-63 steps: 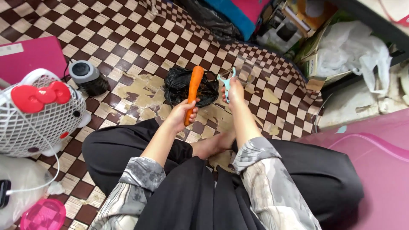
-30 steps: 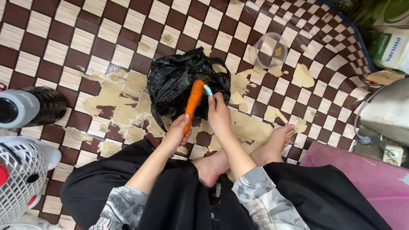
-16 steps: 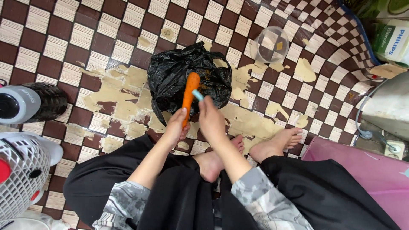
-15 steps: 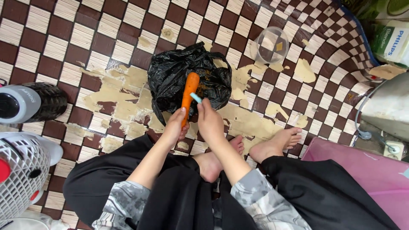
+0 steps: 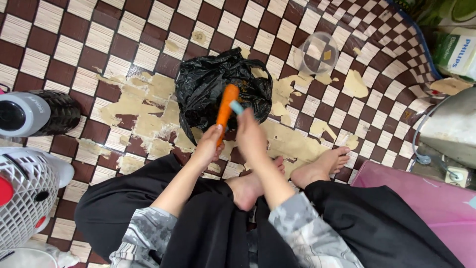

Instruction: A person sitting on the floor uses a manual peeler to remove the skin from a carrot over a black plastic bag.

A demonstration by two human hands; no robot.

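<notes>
My left hand (image 5: 209, 146) grips the lower end of an orange carrot (image 5: 226, 106), which points up and away over a black plastic bag (image 5: 208, 89) lying open on the floor. My right hand (image 5: 250, 135) is closed around a light blue peeler (image 5: 236, 107), whose head rests against the carrot's right side near its upper half. Both forearms reach forward from my lap, where I sit with bare feet (image 5: 322, 166) tucked in front of me on the checkered floor.
A clear round plastic container (image 5: 316, 52) sits beyond the bag to the right. A grey and black cylindrical appliance (image 5: 34, 113) lies at the left, a white mesh fan (image 5: 25, 196) below it. A metal pot (image 5: 453, 126) and pink surface (image 5: 436, 198) are at the right.
The view shifted from farther back to directly over the bag. The carrot stays held over the bag while my right hand with the peeler has slid slightly up along it.
</notes>
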